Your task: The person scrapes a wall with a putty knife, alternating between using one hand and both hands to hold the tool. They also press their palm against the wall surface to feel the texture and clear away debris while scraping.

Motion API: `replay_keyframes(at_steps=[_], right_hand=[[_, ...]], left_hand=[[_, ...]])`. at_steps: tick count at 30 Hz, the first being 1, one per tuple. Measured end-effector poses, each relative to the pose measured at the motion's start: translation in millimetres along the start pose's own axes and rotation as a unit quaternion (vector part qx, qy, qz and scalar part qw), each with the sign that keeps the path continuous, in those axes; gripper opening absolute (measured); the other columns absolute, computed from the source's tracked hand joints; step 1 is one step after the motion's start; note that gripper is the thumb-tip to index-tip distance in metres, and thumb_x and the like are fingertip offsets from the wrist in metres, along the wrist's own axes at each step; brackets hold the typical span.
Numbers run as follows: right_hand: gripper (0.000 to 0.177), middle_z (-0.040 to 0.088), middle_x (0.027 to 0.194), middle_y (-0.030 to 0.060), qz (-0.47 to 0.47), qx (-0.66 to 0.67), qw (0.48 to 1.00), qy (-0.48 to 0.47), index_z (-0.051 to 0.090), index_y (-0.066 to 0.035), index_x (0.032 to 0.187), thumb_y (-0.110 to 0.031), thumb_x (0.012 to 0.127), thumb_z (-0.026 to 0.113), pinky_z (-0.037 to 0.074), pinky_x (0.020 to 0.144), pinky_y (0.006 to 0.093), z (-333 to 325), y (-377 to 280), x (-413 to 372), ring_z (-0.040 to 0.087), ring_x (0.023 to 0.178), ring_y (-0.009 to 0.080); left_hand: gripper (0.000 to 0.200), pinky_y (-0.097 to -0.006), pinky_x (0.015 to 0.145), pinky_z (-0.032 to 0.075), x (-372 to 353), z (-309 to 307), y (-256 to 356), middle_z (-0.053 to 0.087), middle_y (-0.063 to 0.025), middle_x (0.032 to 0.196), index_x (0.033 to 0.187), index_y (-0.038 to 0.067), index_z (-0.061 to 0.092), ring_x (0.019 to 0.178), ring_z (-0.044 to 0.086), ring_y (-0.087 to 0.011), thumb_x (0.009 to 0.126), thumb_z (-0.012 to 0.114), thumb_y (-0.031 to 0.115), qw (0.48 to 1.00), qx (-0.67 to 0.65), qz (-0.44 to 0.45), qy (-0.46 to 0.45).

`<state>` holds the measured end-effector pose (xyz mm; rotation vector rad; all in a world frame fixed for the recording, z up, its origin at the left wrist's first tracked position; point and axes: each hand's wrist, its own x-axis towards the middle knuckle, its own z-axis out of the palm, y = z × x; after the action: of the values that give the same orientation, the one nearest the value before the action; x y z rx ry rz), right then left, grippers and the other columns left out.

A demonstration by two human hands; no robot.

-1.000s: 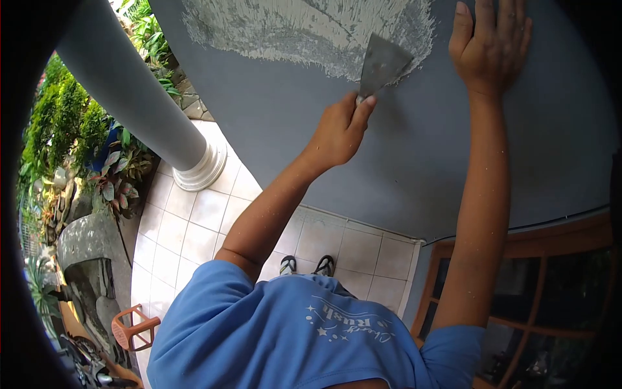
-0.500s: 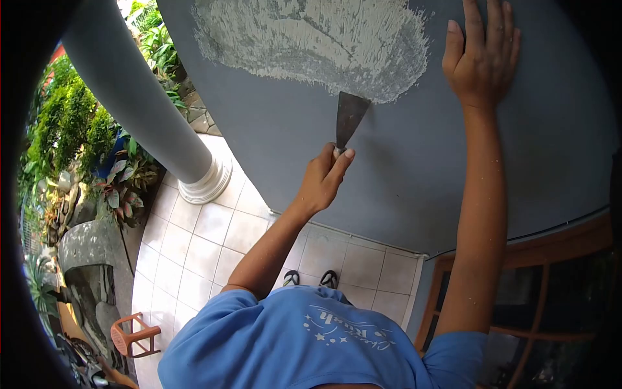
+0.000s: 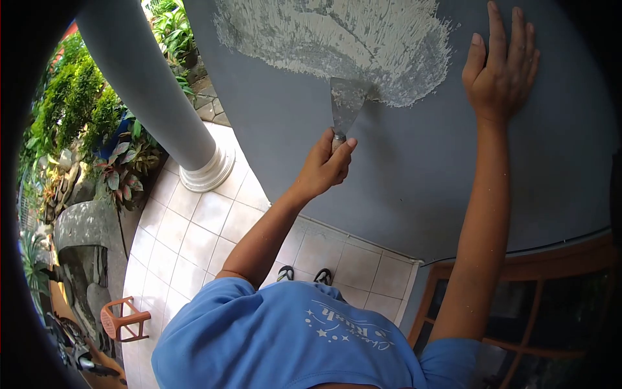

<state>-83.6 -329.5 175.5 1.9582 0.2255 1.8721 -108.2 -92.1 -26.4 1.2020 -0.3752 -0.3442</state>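
Observation:
My left hand (image 3: pixel 327 162) is wrapped round the handle of a putty knife (image 3: pixel 348 100), whose wide metal blade points up at the lower edge of a rough whitish patch (image 3: pixel 350 39). The blade face has whitish smears, and its shadow falls just to its right. Whether the blade edge touches the wall I cannot tell. The patch covers part of a smooth grey wall (image 3: pixel 278 117). Right of the patch, my right hand (image 3: pixel 502 71) lies with fingers stretched out against the wall and holds nothing.
A round grey column (image 3: pixel 155 91) stands on the tiled floor (image 3: pixel 201 240) at left, with plants (image 3: pixel 78 97) and rocks beyond. An orange stool (image 3: pixel 126 319) is at lower left. A wood-framed window (image 3: pixel 518 311) is at lower right.
The putty knife has turned in my left hand, showing more of its smeared blade face. The view has shifted, so the patch and my right hand appear further right.

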Motion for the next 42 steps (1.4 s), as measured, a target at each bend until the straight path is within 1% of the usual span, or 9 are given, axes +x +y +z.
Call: replay_keyframes(at_steps=[12, 15, 18, 21, 24, 27, 30, 35, 42], right_hand=[[0.047, 0.042, 0.150, 0.0189, -0.040, -0.055, 0.998, 0.010, 0.051, -0.008, 0.140, -0.020, 0.095, 0.047, 0.028, 0.115, 0.0516, 0, 4, 0, 0.039, 0.138, 0.0403], [0.047, 0.044, 0.150, 0.0085, -0.005, 0.035, 0.997, 0.068, 0.049, -0.029, 0.143, -0.044, 0.098, 0.049, 0.039, 0.106, 0.0584, 17, 5, -3, 0.044, 0.136, 0.0350], [0.043, 0.049, 0.146, 0.0056, -0.007, 0.012, 0.996, 0.086, 0.053, -0.031, 0.139, -0.040, 0.097, 0.050, 0.043, 0.103, 0.0565, 20, 7, -4, 0.049, 0.133, 0.0319], [0.047, 0.042, 0.150, 0.0191, -0.035, -0.032, 0.999, 0.005, 0.051, -0.008, 0.140, -0.019, 0.095, 0.047, 0.028, 0.115, 0.0514, -1, 1, 0, 0.039, 0.138, 0.0401], [0.047, 0.043, 0.149, 0.0190, -0.036, -0.045, 0.998, 0.013, 0.051, -0.008, 0.140, -0.018, 0.094, 0.047, 0.028, 0.115, 0.0510, 3, 4, -1, 0.039, 0.138, 0.0396], [0.044, 0.051, 0.144, 0.0055, -0.005, 0.013, 0.996, 0.092, 0.053, -0.031, 0.140, -0.040, 0.097, 0.052, 0.044, 0.103, 0.0557, 21, 6, -4, 0.050, 0.132, 0.0322], [0.048, 0.043, 0.149, 0.0189, -0.029, -0.054, 0.998, 0.008, 0.051, -0.008, 0.140, -0.017, 0.094, 0.048, 0.028, 0.115, 0.0508, 2, 3, -1, 0.039, 0.138, 0.0394], [0.048, 0.043, 0.149, 0.0187, -0.027, -0.044, 0.999, 0.007, 0.051, -0.008, 0.140, -0.017, 0.093, 0.047, 0.029, 0.115, 0.0505, 1, 4, 0, 0.040, 0.138, 0.0393], [0.047, 0.043, 0.150, 0.0180, -0.026, -0.053, 0.998, 0.011, 0.051, -0.008, 0.141, -0.019, 0.095, 0.047, 0.028, 0.115, 0.0510, 1, 2, 0, 0.039, 0.139, 0.0390]], left_hand=[[0.033, -0.0223, 0.042, 0.029, 32, -19, 41, 0.038, 0.0044, 0.066, 0.096, 0.006, 0.047, 0.049, 0.034, -0.0046, 0.106, 0.043, 0.038, 0.996, 0.033, 0.086, -0.008], [0.034, -0.0229, 0.045, 0.035, 13, -21, 6, 0.042, 0.0037, 0.063, 0.090, 0.005, 0.047, 0.051, 0.040, -0.0049, 0.105, 0.044, 0.035, 0.995, 0.099, 0.016, 0.018], [0.034, -0.0232, 0.046, 0.037, 8, -32, -32, 0.043, 0.0034, 0.062, 0.086, 0.006, 0.044, 0.051, 0.041, -0.0052, 0.105, 0.044, 0.034, 0.983, 0.168, 0.060, 0.043], [0.034, -0.0250, 0.051, 0.041, 24, -22, 37, 0.047, 0.0015, 0.062, 0.085, 0.005, 0.046, 0.054, 0.044, -0.0058, 0.105, 0.045, 0.033, 0.987, 0.152, 0.047, 0.010], [0.036, -0.0263, 0.053, 0.042, 24, -22, 21, 0.048, 0.0005, 0.062, 0.084, 0.004, 0.047, 0.056, 0.046, -0.0068, 0.105, 0.046, 0.034, 0.981, 0.184, 0.054, 0.029], [0.038, -0.0267, 0.053, 0.042, 19, -30, -13, 0.048, 0.0005, 0.062, 0.082, 0.004, 0.047, 0.056, 0.045, -0.0071, 0.104, 0.045, 0.034, 0.971, 0.225, 0.056, 0.054], [0.038, -0.0276, 0.054, 0.042, 13, -21, 26, 0.049, -0.0001, 0.063, 0.084, 0.002, 0.049, 0.057, 0.046, -0.0074, 0.104, 0.045, 0.033, 0.976, 0.209, 0.036, 0.051], [0.036, -0.0263, 0.051, 0.040, 7, -23, -10, 0.048, 0.0014, 0.063, 0.082, 0.005, 0.047, 0.055, 0.044, -0.0064, 0.104, 0.046, 0.033, 0.980, 0.187, 0.021, 0.059], [0.035, -0.0240, 0.046, 0.036, 23, -20, 53, 0.044, 0.0029, 0.062, 0.083, 0.007, 0.045, 0.050, 0.040, -0.0050, 0.105, 0.045, 0.034, 0.986, 0.142, 0.067, 0.051]])
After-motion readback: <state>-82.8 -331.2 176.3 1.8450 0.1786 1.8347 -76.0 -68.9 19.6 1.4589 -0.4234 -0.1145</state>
